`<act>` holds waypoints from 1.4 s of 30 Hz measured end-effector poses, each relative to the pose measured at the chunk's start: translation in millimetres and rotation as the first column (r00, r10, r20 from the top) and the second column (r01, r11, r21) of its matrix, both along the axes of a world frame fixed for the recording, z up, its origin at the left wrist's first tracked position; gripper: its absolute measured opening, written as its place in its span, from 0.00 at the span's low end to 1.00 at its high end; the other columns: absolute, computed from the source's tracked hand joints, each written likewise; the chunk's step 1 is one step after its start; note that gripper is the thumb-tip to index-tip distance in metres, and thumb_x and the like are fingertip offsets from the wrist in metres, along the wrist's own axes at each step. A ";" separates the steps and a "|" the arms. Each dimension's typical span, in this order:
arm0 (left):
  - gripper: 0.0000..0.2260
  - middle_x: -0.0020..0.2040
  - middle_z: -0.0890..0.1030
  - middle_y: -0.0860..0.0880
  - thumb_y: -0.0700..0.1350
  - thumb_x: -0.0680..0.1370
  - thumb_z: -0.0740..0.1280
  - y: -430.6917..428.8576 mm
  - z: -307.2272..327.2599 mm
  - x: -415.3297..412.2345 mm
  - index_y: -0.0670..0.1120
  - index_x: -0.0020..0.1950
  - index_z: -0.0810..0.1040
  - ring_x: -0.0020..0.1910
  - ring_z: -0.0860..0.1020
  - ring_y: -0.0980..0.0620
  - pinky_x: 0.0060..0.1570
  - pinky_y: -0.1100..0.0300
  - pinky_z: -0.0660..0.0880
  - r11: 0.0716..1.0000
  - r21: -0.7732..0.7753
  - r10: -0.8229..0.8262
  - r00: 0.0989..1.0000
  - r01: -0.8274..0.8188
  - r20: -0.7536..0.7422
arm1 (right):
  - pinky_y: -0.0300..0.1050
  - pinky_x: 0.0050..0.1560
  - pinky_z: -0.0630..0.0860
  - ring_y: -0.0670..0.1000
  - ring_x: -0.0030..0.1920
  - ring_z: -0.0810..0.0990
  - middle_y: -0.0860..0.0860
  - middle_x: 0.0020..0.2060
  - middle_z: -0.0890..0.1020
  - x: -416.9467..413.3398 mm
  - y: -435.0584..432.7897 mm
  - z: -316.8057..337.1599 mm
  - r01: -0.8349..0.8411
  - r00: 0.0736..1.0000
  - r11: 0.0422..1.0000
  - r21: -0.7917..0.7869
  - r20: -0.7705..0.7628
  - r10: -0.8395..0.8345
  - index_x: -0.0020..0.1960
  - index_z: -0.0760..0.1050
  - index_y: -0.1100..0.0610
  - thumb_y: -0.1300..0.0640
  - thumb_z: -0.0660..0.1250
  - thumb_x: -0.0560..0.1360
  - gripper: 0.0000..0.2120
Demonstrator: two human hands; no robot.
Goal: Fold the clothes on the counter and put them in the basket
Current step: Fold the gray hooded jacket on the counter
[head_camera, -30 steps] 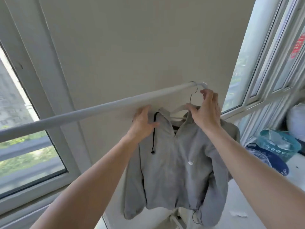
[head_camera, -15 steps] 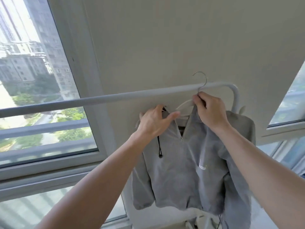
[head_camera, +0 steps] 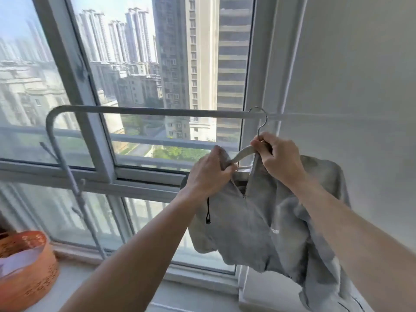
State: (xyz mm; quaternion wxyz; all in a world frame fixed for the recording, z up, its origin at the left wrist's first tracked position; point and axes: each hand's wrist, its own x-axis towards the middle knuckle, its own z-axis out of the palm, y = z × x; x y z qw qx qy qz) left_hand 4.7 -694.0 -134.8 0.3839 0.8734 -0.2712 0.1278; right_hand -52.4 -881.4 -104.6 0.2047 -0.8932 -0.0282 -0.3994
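From the white rail [head_camera: 157,110] the grey zip jacket [head_camera: 258,233] is hanging on its hanger [head_camera: 244,153], well apart from the orange basket [head_camera: 29,273] on the counter [head_camera: 74,287], while my left hand [head_camera: 209,174] is gripping its collar and my right hand [head_camera: 279,158] is pinching the hanger's neck.

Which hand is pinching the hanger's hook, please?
The right hand pinches the silver metal hanger hook; the left hand grips the collar of the grey zip-up jacket.

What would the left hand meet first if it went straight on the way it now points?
Probably the white hanger, just beyond the left hand, which grips the grey jacket; the right hand lies close behind. Depth is unclear.
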 end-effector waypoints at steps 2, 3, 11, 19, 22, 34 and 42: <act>0.17 0.47 0.80 0.54 0.52 0.75 0.69 61.7 -6.2 -6.5 0.52 0.62 0.70 0.46 0.78 0.50 0.46 0.54 0.73 0.999 -0.007 0.052 0.999 -0.052 -0.006 | 0.47 0.36 0.73 0.53 0.32 0.77 0.45 0.30 0.78 7.8 59.3 -6.8 -0.088 0.996 0.996 0.021 0.000 0.088 0.49 0.80 0.55 0.51 0.67 0.80 0.08; 0.18 0.47 0.80 0.53 0.52 0.75 0.68 93.8 -8.9 -9.7 0.53 0.63 0.70 0.47 0.79 0.50 0.47 0.53 0.74 0.996 -0.007 0.086 0.996 -0.086 -0.012 | 0.48 0.36 0.73 0.52 0.32 0.77 0.46 0.30 0.78 12.6 89.3 -10.5 -0.139 0.990 0.990 0.030 -0.006 0.140 0.48 0.79 0.55 0.51 0.67 0.79 0.08; 0.16 0.46 0.78 0.52 0.40 0.74 0.68 316.8 -20.9 -37.7 0.50 0.61 0.75 0.46 0.77 0.50 0.44 0.64 0.71 0.929 0.059 0.367 0.930 -0.366 0.003 | 0.47 0.32 0.71 0.45 0.27 0.68 0.49 0.24 0.71 53.5 294.8 -31.8 -0.622 0.762 0.777 0.100 -0.153 0.630 0.37 0.79 0.55 0.38 0.69 0.74 0.21; 0.20 0.56 0.83 0.47 0.36 0.71 0.61 523.3 -47.6 -48.1 0.52 0.59 0.77 0.57 0.78 0.42 0.51 0.58 0.70 0.664 0.057 0.742 0.649 -0.745 -0.169 | 0.43 0.35 0.70 0.44 0.29 0.67 0.47 0.25 0.70 107.3 482.6 -57.2 -0.848 0.463 0.520 0.100 -0.335 0.821 0.40 0.81 0.58 0.36 0.65 0.73 0.24; 0.18 0.51 0.83 0.49 0.35 0.69 0.61 608.7 -57.0 -46.2 0.52 0.53 0.79 0.53 0.79 0.43 0.51 0.56 0.77 0.570 0.018 0.803 0.552 -0.822 -0.226 | 0.44 0.39 0.74 0.52 0.33 0.76 0.50 0.29 0.79 134.2 566.6 -60.0 -0.900 0.368 0.424 0.099 -0.348 0.863 0.41 0.82 0.57 0.35 0.66 0.73 0.25; 0.20 0.57 0.79 0.48 0.33 0.72 0.65 889.2 -56.5 -23.6 0.48 0.62 0.76 0.54 0.76 0.48 0.46 0.60 0.68 0.261 0.094 0.950 0.238 -0.961 -0.203 | 0.34 0.37 0.73 0.43 0.36 0.80 0.45 0.33 0.83 224.8 892.6 -60.0 -0.969 0.121 0.187 0.163 -0.345 0.931 0.42 0.85 0.52 0.48 0.72 0.75 0.09; 0.19 0.50 0.77 0.50 0.31 0.73 0.60 1072.6 -94.7 -36.2 0.51 0.56 0.77 0.49 0.76 0.48 0.42 0.57 0.72 0.080 0.108 0.922 0.033 -0.991 -0.385 | 0.35 0.45 0.74 0.41 0.40 0.81 0.43 0.37 0.84 263.8 1085.3 -93.7 -0.990 -0.045 0.022 0.139 -0.467 0.883 0.45 0.84 0.53 0.49 0.71 0.77 0.08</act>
